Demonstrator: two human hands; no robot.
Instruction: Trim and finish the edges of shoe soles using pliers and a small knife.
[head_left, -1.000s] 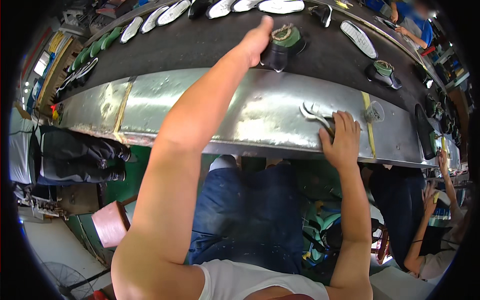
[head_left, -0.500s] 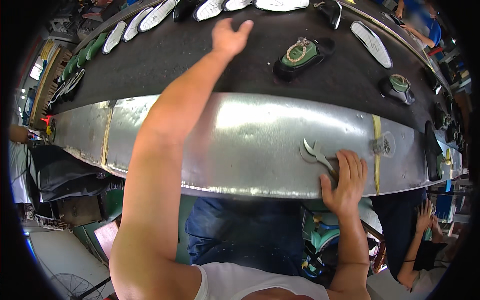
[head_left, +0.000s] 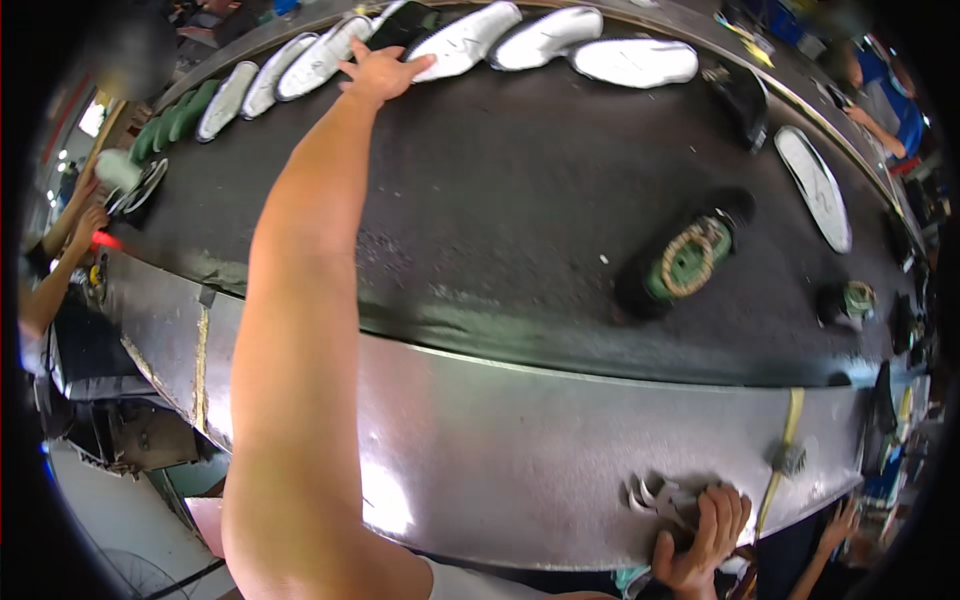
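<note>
A black shoe (head_left: 408, 25) is reached for, not yet lifted, by the wide-spread left hand (head_left: 380, 76), while pliers (head_left: 674, 503) are partly covered by the right hand (head_left: 706, 543), grip unclear.

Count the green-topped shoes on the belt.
2 clear: the larger-looking shoe, right of centre, and the smaller-looking shoe, nearer the right edge. More may be hidden at the dark, crowded right rim.

Glare is thrown back by the metal table (head_left: 540, 450); the white soles (head_left: 635, 62) are nearly washed out. The pliers (head_left: 666, 499) are softened by blur, straight edges are bowed toward the rim, and the corners are blackened.
</note>
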